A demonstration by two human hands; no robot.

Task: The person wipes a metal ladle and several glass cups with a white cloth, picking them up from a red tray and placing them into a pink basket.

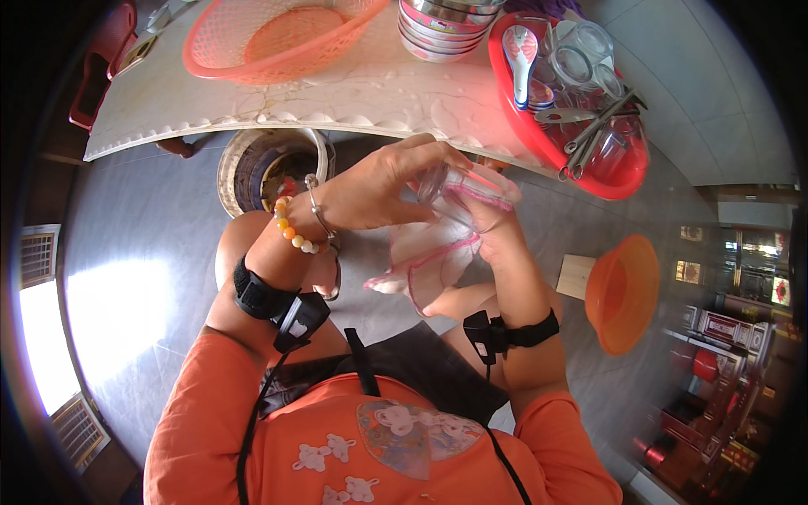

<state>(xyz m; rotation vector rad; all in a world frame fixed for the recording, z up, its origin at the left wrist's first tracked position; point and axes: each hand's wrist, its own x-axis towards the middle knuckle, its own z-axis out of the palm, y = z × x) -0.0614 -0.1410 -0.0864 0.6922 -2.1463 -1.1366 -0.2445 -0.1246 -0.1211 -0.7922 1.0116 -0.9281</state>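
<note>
In front of me, my left hand [379, 183] grips a clear glass vessel [432, 183], with fingers over its top and thumb below. My right hand [495, 218] holds a white cloth with pink edging [442, 252] against the glass. Part of the cloth is bunched over the right fingers and hides them; the rest hangs down above my lap. Blur and the cloth make the glass's exact outline hard to tell. Both hands are just off the near edge of the marble-look table [353, 101].
A red basin [511, 120] of glassware, spoons and metal utensils stands at the table's right end. Nearby are stacked bowls [439, 38] and an orange mesh basket [214, 63]. Below are a bucket [230, 170] with waste inside, an orange plastic basin [622, 293] and a wooden board [574, 276].
</note>
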